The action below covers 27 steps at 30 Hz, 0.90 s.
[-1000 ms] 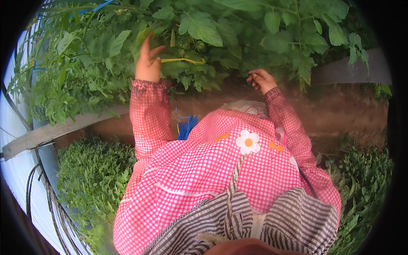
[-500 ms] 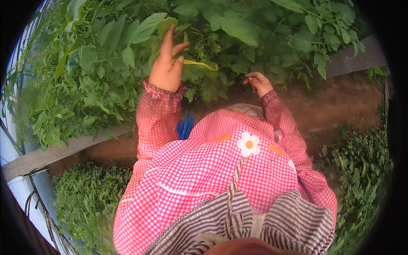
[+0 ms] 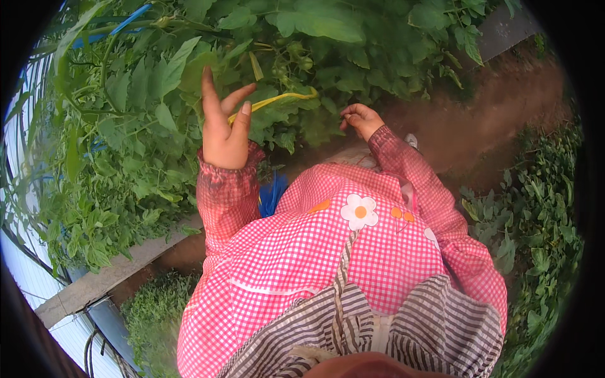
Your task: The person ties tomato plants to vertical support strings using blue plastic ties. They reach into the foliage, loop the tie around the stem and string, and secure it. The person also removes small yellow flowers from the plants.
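My left hand (image 3: 225,137) is among the tall leafy plants at left centre, index and middle fingers and thumb spread apart. A thin yellow strip (image 3: 287,97) runs out from between thumb and fingers, apparently held in the palm; the remaining fingers are hidden. Its far end bends beside the foliage. Touching or just in front of the fingertips is a broad green leaf (image 3: 200,72). To the right, my right hand (image 3: 363,121) hovers apart from the plants, fingers curled together; whatever they hold, if anything, cannot be made out. Small green round fruits (image 3: 302,63) hang beyond the strip.
A bundle of blue strips (image 3: 272,196) hangs at my waist. Pale kerbs border the beds at left (image 3: 116,277) and upper right (image 3: 504,38). Brown soil (image 3: 466,135) lies right of my hands. Low plants (image 3: 542,258) grow at right; blue ties (image 3: 131,20) show upper left.
My left hand has moved left and nearer to me, and the yellow strip now slants upward to the right. My right hand has shifted slightly left. The view has turned somewhat.
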### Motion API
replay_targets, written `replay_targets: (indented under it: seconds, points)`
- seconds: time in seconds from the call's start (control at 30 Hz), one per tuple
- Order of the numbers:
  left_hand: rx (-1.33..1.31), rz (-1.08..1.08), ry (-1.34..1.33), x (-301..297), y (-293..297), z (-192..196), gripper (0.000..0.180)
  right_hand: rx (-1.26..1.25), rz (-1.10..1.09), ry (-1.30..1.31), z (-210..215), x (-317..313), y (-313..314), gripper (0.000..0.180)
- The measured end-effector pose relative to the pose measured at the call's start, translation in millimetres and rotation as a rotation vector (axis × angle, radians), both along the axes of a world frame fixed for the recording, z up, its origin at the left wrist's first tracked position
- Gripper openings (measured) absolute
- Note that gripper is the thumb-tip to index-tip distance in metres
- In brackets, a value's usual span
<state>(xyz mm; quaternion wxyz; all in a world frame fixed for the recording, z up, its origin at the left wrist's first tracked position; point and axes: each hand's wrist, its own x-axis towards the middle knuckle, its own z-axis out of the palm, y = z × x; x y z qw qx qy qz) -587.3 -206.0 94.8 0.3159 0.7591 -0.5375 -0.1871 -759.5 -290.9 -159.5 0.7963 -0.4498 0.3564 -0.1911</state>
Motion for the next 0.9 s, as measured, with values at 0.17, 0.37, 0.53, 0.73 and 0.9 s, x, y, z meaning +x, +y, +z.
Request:
replay_targets:
  seconds: [0.17, 0.37, 0.53, 0.73, 0.9]
  points:
    - [-0.013, -0.051, -0.140, 3, -4, -5, 0.070, 0.026, -0.039, -0.020, -15, 3, 6, 0.022]
    - [-0.039, -0.132, -0.228, 2, -8, -8, 0.068, 0.035, -0.050, -0.008, -20, -1, 1, 0.022]
    - [0.002, -0.042, 0.011, 3, -5, -9, 0.067, 0.034, -0.033, 0.010, -20, -1, 1, 0.021]
    - [0.037, -0.024, -0.012, 0, -4, -9, 0.068, 0.049, -0.028, 0.014, -22, -2, 3, 0.021]
    - [0.049, -0.034, -0.022, -3, -2, -10, 0.069, 0.050, -0.025, 0.017, -27, 0, 6, 0.021]
